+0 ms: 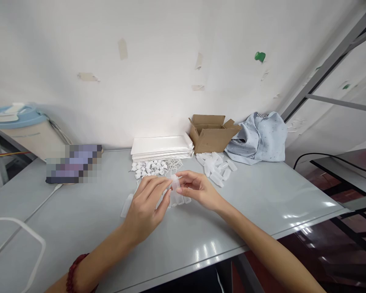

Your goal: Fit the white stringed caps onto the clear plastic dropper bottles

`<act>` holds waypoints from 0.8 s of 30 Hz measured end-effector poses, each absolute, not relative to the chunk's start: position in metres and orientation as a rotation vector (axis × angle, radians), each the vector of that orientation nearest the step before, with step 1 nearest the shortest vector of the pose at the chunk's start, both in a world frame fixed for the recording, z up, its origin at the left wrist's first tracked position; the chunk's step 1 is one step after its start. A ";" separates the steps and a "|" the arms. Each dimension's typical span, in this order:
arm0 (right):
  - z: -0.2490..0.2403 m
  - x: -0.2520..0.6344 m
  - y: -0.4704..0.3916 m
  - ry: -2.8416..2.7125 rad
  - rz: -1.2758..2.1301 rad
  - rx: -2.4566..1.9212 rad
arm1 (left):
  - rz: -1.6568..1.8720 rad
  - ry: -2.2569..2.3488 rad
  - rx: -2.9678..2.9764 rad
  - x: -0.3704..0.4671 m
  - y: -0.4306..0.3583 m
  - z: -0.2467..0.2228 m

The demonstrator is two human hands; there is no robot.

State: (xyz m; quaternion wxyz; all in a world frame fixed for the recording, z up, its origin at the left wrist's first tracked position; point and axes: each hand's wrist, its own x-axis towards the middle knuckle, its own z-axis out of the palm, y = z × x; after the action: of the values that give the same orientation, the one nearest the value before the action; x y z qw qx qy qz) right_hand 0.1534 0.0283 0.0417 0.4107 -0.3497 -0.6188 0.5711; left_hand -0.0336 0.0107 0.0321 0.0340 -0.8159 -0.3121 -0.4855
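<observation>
My right hand (198,189) pinches a small translucent plastic bottle (176,186) upright between its thumb and fingers. Close on its left side is my left hand (148,203), fingers stretched toward the bottle's top and thumb held apart from them. Whether the left fingertips press on the bottle or only hover by it is hard to see. Several more translucent bottles (179,199) stand grouped just behind and below the hands, partly covered by them. Another bottle (127,206) lies left of my left wrist. Beyond the hands are a heap of small white caps (149,167) and thin white pieces (173,164).
A pile of loose bottles (216,167) lies right of the hands. Behind are a stack of flat white boxes (161,147), an open cardboard box (215,138) and light blue cloth (259,138). To the left are a blurred-out device (76,162), its white cable (42,207) and a blue-lidded container (27,126).
</observation>
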 end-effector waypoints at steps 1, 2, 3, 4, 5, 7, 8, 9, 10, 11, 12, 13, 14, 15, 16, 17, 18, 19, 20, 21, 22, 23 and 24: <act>0.042 0.153 0.028 -1.550 1.442 -0.880 | -1.487 -0.958 -2.509 -0.034 0.011 0.032; 0.042 0.153 0.029 -1.543 1.445 -0.877 | -1.481 -0.961 -2.510 -0.034 0.011 0.032; 0.042 0.153 0.029 -1.537 1.448 -0.872 | -1.476 -0.966 -2.507 -0.034 0.011 0.031; 0.043 0.153 0.029 -1.532 1.450 -0.868 | -1.471 -0.976 -2.500 -0.035 0.012 0.031; 0.043 0.153 0.029 -1.530 1.450 -0.867 | -1.469 -0.984 -2.489 -0.035 0.012 0.031; 0.044 0.152 0.028 -1.531 1.445 -0.876 | -1.466 -1.003 -2.464 -0.035 0.014 0.032; 0.044 0.152 0.028 -1.532 1.437 -0.886 | -1.467 -1.011 -2.451 -0.036 0.014 0.033; 0.044 0.152 0.028 -1.536 1.425 -0.900 | -1.470 -1.018 -2.438 -0.036 0.015 0.033; 0.044 0.152 0.028 -1.540 1.409 -0.915 | -1.475 -1.022 -2.426 -0.036 0.015 0.034; 0.044 0.152 0.028 -1.545 1.391 -0.929 | -1.476 -1.023 -2.421 -0.036 0.015 0.035; 0.043 0.152 0.028 -1.549 1.374 -0.940 | -1.469 -1.021 -2.424 -0.036 0.015 0.036; 0.043 0.152 0.028 -1.550 1.362 -0.948 | -1.449 -1.013 -2.439 -0.036 0.015 0.036; 0.043 0.152 0.028 -1.551 1.360 -0.951 | -1.416 -0.997 -2.465 -0.036 0.014 0.036; 0.043 0.152 0.028 -1.553 1.366 -0.949 | -1.373 -0.978 -2.494 -0.036 0.014 0.036; 0.043 0.152 0.027 -1.554 1.377 -0.945 | -1.329 -0.956 -2.519 -0.035 0.014 0.035; 0.044 0.151 0.027 -1.555 1.391 -0.942 | -1.293 -0.939 -2.534 -0.035 0.014 0.035; 0.044 0.151 0.027 -1.557 1.404 -0.940 | -1.269 -0.927 -2.537 -0.035 0.015 0.034; 0.045 0.151 0.027 -1.555 1.417 -0.941 | -1.252 -0.917 -2.536 -0.034 0.016 0.033; 0.046 0.151 0.027 -1.552 1.428 -0.944 | -1.242 -0.908 -2.531 -0.034 0.017 0.033; 0.046 0.151 0.027 -1.546 1.435 -0.948 | -1.233 -0.897 -2.527 -0.033 0.018 0.033; 0.047 0.152 0.028 -1.542 1.441 -0.953 | -1.226 -0.883 -2.527 -0.032 0.020 0.033; 0.048 0.153 0.029 -1.542 1.443 -0.959 | -1.219 -0.869 -2.531 -0.032 0.023 0.034; 0.050 0.155 0.030 -1.554 1.441 -0.969 | -1.215 -0.857 -2.537 -0.031 0.025 0.035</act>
State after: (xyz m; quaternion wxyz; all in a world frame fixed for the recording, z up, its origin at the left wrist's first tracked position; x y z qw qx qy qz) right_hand 0.1550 0.0300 0.0498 0.3947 -0.3820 -0.6129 0.5681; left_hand -0.0305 0.0248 0.0351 0.1002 -0.8585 -0.2901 -0.4109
